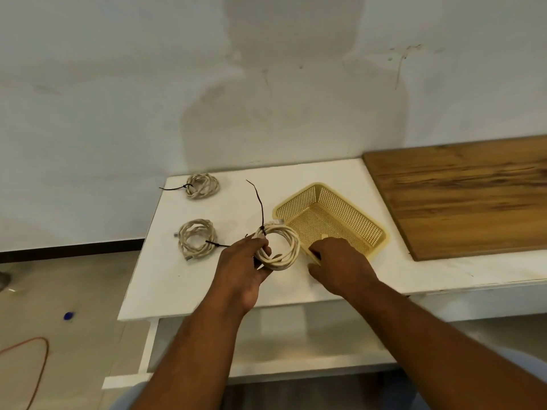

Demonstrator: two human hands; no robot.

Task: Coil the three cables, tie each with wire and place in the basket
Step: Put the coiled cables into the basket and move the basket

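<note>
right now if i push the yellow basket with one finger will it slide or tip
Probably slide: the basket looks like thin perforated plastic, empty, so likely light. It is low and wide, sitting flat on the smooth white table, so tipping seems unlikely. It may pivot if pushed at a corner, and the right hand rests at its near edge.

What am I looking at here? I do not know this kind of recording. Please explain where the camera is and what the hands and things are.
There is no machine here. A person wears one camera on the head, and it looks forward and down, so you see their own two arms from above.

The left hand holds a coiled cable with a dark wire tied around it; the wire's long end sticks up. The right hand rests by the near corner of a yellow basket, which has nothing in it.

Two more coils lie on the white table, each already tied: a far coil and a near coil. A wooden board lies to the right.
</note>
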